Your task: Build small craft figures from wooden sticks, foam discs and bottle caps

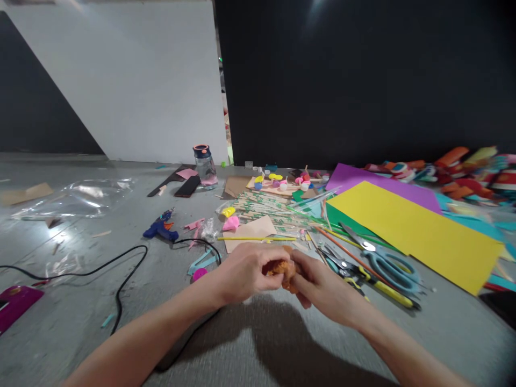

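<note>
Forearms (161,328) nearest; left hand (244,273) and right hand (322,282), fingers gripping orange textured lump (284,268). Probably shaping; next move needs steady pinch.

I am viewing, through the remote feed, a bare left forearm (161,339) and a bare right forearm (403,349), both tapering smoothly. The left grip (245,273) and right grip (322,287) are showing bare too, with slim fingers (305,262); finer detail is blurring for me.
</note>
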### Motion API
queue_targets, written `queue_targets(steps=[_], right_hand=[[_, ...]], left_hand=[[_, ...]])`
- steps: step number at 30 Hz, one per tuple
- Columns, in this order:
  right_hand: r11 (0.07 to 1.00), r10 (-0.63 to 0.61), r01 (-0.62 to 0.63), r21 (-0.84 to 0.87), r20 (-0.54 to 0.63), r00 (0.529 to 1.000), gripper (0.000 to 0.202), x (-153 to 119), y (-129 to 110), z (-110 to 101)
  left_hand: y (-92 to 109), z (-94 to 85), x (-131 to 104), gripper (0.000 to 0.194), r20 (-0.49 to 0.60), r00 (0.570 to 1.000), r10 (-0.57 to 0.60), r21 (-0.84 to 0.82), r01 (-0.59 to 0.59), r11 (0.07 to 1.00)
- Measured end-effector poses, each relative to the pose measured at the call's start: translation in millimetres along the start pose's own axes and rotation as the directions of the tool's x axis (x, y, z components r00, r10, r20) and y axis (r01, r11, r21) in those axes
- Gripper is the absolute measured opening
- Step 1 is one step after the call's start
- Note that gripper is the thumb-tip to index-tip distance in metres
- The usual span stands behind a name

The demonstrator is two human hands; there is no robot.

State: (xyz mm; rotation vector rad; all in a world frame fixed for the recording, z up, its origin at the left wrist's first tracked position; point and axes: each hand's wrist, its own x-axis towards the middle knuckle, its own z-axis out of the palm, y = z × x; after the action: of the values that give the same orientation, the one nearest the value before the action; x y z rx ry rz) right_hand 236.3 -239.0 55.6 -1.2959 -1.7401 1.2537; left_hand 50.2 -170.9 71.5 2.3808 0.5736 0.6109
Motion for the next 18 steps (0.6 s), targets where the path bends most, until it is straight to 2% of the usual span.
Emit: queue_targets(steps=[2,5,9,14,16,18], right_hand=[[1.0,-0.008,0.008,-0.012,0.004,1.0,0.014,-1.5,-3.4,-2.6],[0.988,-0.034,0.028,-0.152,-0.032,0.999,0.018,-5.3,-10.8,-9.3],[0.943,-0.035,-0.008,-0.334,-0.122,0.992,0.019,-9.2,-16.1,-21.6],[0.891,-0.055,-0.064,-0.449,-0.247,0.967,0.022,-9.4,-8.7,-37.1],[0.89,-0.055,-0.066,-0.451,-0.249,0.967,0.024,-9.3,-5.6,-38.6],[0.908,-0.051,-0.039,-0.417,-0.203,0.978,0.023,-9.4,-4.3,-33.8]], left_hand=[[-1.7,-2.8,-0.7,0.014,0.047,0.996,-0.076,-0.196,0.084,0.977],[-6.6,-8.8,-1.5,0.018,0.152,0.975,-0.163,-0.463,0.216,0.86],[-14.6,-23.9,-1.1,0.01,0.257,0.946,-0.198,-0.618,0.318,0.719],[-21.5,-48.3,-3.8,0.013,0.251,0.95,-0.187,-0.718,0.312,0.622],[-23.0,-55.1,-5.6,0.013,0.206,0.961,-0.184,-0.764,0.276,0.583],[-23.0,-58.7,-6.6,0.019,0.168,0.971,-0.168,-0.794,0.234,0.56]])
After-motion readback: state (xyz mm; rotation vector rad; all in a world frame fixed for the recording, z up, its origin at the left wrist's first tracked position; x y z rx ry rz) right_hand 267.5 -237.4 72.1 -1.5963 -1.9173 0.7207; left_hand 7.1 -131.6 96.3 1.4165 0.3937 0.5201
